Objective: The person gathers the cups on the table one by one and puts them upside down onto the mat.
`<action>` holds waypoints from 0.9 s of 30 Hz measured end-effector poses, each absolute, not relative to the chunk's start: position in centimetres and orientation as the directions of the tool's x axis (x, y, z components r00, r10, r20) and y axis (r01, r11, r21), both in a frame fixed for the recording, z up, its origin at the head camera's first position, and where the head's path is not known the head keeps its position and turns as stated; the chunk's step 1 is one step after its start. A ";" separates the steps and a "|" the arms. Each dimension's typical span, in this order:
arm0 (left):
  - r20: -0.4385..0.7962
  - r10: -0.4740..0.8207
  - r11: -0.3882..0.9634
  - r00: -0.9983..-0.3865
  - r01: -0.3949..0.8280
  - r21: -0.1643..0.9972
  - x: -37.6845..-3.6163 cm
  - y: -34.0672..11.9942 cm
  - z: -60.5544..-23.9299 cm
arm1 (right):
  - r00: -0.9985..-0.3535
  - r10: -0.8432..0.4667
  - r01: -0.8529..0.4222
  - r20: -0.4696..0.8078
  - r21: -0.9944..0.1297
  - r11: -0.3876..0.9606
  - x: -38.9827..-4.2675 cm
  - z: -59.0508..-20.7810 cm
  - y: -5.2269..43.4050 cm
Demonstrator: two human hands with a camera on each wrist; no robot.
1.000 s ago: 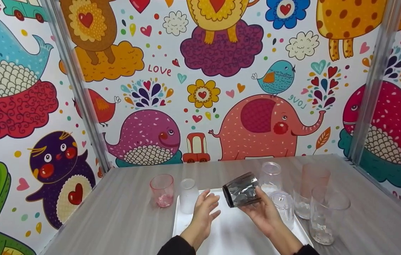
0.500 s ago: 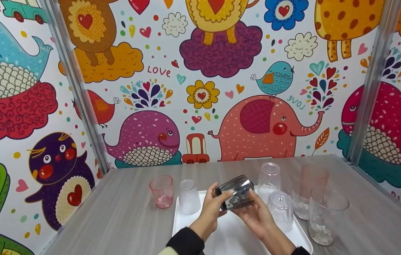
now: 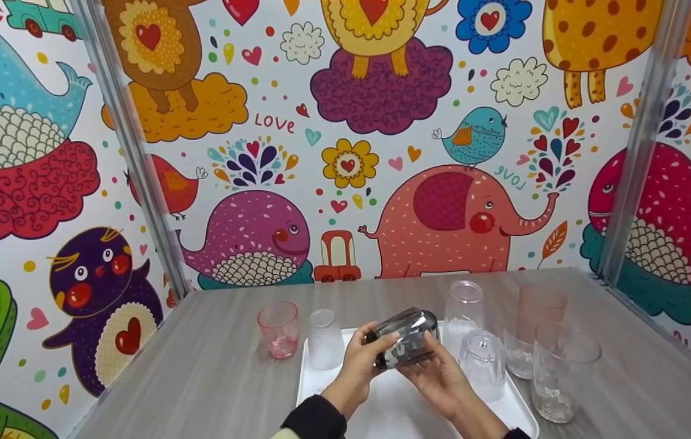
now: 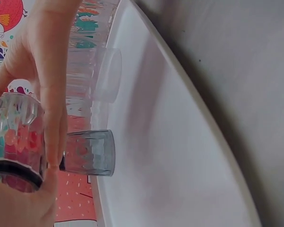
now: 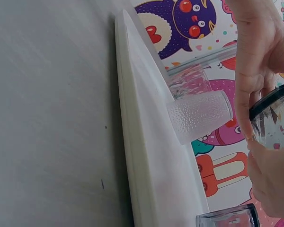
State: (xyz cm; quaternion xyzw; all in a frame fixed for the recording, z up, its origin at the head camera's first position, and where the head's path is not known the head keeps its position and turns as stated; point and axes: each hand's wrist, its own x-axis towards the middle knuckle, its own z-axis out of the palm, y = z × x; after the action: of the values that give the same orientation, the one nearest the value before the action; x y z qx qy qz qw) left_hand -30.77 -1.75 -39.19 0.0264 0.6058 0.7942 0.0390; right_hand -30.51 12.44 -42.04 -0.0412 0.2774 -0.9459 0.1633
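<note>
A dark grey transparent glass (image 3: 407, 341) lies tilted between both hands above the white tray (image 3: 394, 405). My left hand (image 3: 354, 366) grips its dark-rimmed end, thumb along the upper side. At the other end, my right hand (image 3: 440, 378) holds it with the thumb pressed on its side. Both wrist views show the held glass only in part, cut off by the frame edge. A second grey glass (image 4: 90, 152) stands wider end down on the tray in the left wrist view; the hands hide it in the head view.
A frosted glass (image 3: 324, 341) stands on the tray's left, near a pink glass (image 3: 278, 332) on the table (image 3: 199, 366). Clear glasses (image 3: 482, 366) stand on the tray's right side. Beyond its right edge are a tall pinkish glass (image 3: 540, 314) and a clear tumbler (image 3: 555, 393).
My left hand, earlier apart with fingers spread, has moved right and taken hold of the dark glass beside my right hand. The glass has lowered slightly and turned a little.
</note>
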 end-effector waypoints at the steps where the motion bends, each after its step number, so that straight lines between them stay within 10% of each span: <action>1: -0.006 0.098 -0.260 -0.995 -0.031 0.965 -30.8 -1.8 -39.2 | -0.943 -0.332 0.279 -0.006 -0.556 -0.783 -30.5 -42.0 12.6; 12: 0.011 0.076 -0.131 -0.997 0.001 0.991 -31.9 -3.0 -37.9 | -0.929 -0.365 0.244 -0.057 -0.837 -0.489 -29.6 -42.0 14.6; 27: 0.191 0.084 0.607 -0.978 0.203 0.768 -35.1 -5.3 -35.7 | -0.931 -0.354 0.032 -0.088 -0.986 0.162 -27.0 -42.1 18.2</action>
State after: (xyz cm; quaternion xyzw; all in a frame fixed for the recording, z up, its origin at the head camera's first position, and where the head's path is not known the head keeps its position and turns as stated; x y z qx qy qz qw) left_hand -35.06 -5.32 -35.72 0.0801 0.8939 0.4358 -0.0680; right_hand -26.98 18.16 -42.06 -0.1077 0.7470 -0.6384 0.1511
